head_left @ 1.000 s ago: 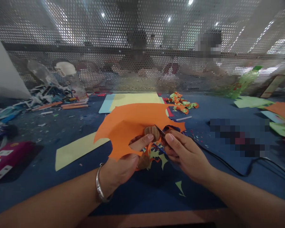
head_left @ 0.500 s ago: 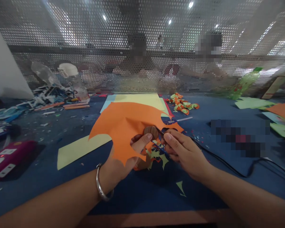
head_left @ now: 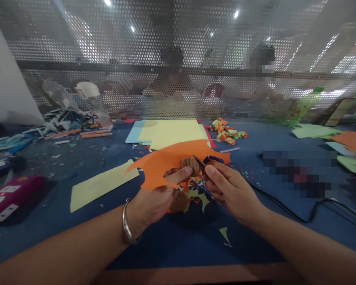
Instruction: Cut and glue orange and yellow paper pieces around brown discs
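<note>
Along the near edge of the worktop (head_left: 192,253) runs a brownish band, and just beyond it lies a small pale green scrap (head_left: 224,234). The left hand (head_left: 156,202), with a silver bracelet (head_left: 126,223) on its wrist, pinches an orange sheet (head_left: 169,158) and a round brown piece (head_left: 191,166), the thumb pressed on the brown face. The sheet, its edge cut in curves and points, is held above the middle of the worktop. Facing it, the right hand (head_left: 231,186) is closed around blue-handled scissors (head_left: 199,161), their dark blade pointing at the brown piece; whether the blade touches it I cannot tell. Between and below the hands is a heap of jagged green and orange offcuts (head_left: 200,194). To the left lie a magenta box (head_left: 14,198) and a pale yellow strip (head_left: 102,186); to the right, a black cable (head_left: 280,206). Farther back are a stack of coloured paper (head_left: 172,128), curled orange-and-green cuttings (head_left: 225,132), a white-lidded bottle (head_left: 97,109) at left and a green-capped bottle (head_left: 305,107) at right. Behind them stands a perforated screen (head_left: 195,23), with people dimly visible through it.
</note>
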`<act>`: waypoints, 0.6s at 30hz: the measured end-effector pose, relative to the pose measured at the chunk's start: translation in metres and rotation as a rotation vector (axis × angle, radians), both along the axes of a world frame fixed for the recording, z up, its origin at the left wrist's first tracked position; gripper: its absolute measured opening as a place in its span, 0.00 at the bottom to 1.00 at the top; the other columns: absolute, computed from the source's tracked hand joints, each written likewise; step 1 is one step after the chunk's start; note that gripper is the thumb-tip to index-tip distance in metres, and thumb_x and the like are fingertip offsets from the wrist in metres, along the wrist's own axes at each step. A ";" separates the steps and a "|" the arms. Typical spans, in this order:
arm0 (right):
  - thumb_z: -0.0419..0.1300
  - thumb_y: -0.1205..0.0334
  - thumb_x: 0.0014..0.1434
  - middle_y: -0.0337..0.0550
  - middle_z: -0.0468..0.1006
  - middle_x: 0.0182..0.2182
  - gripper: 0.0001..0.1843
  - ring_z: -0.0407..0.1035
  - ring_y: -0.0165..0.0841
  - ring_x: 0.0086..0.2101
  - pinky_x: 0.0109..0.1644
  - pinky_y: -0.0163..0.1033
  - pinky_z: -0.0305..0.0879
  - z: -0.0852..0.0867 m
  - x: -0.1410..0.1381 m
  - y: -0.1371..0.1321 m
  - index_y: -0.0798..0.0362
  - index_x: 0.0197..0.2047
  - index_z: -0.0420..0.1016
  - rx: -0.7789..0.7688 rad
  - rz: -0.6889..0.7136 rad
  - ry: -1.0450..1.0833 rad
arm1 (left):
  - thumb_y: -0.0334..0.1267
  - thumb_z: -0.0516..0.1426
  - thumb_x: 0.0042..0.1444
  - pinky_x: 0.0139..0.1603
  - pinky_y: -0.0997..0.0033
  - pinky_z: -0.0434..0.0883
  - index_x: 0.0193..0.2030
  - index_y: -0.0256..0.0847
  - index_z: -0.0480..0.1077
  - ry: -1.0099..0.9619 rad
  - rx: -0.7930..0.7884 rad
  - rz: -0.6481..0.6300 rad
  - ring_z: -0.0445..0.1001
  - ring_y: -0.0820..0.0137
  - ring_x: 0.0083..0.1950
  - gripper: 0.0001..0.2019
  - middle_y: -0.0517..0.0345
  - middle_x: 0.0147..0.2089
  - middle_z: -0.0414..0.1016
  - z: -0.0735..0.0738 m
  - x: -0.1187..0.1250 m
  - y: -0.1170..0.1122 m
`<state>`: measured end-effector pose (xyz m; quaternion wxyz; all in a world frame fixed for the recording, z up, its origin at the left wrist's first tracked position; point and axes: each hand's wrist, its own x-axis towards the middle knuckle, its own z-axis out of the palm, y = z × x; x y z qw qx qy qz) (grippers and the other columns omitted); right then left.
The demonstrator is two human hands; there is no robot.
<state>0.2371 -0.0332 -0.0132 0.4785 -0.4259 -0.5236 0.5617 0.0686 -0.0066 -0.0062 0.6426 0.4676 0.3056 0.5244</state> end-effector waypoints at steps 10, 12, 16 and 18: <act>0.62 0.39 0.61 0.27 0.50 0.21 0.26 0.41 0.21 0.20 0.19 0.29 0.39 0.001 0.002 0.000 0.51 0.30 0.59 0.026 -0.002 -0.049 | 0.40 0.67 0.49 0.41 0.65 0.75 0.29 0.40 0.74 0.068 0.030 0.006 0.75 0.66 0.36 0.08 0.54 0.32 0.76 -0.003 0.003 0.001; 0.62 0.38 0.61 0.27 0.51 0.21 0.25 0.42 0.21 0.20 0.20 0.29 0.39 0.001 0.003 0.001 0.51 0.31 0.60 0.019 -0.007 -0.067 | 0.40 0.65 0.51 0.42 0.63 0.75 0.28 0.42 0.73 0.159 0.118 0.062 0.74 0.64 0.36 0.07 0.54 0.30 0.75 -0.002 0.000 0.002; 0.60 0.36 0.61 0.27 0.49 0.20 0.26 0.40 0.21 0.20 0.19 0.30 0.38 0.000 0.006 0.003 0.53 0.33 0.65 0.024 0.011 -0.115 | 0.35 0.65 0.48 0.42 0.62 0.75 0.28 0.45 0.74 0.267 0.197 0.168 0.76 0.61 0.38 0.03 0.52 0.33 0.77 -0.002 -0.015 -0.002; 0.58 0.35 0.61 0.27 0.47 0.20 0.27 0.39 0.21 0.19 0.19 0.30 0.37 -0.001 0.008 0.003 0.53 0.32 0.66 0.025 0.014 -0.152 | 0.32 0.66 0.44 0.40 0.65 0.75 0.31 0.46 0.76 0.325 0.243 0.250 0.76 0.61 0.39 0.07 0.51 0.36 0.79 -0.004 -0.023 -0.005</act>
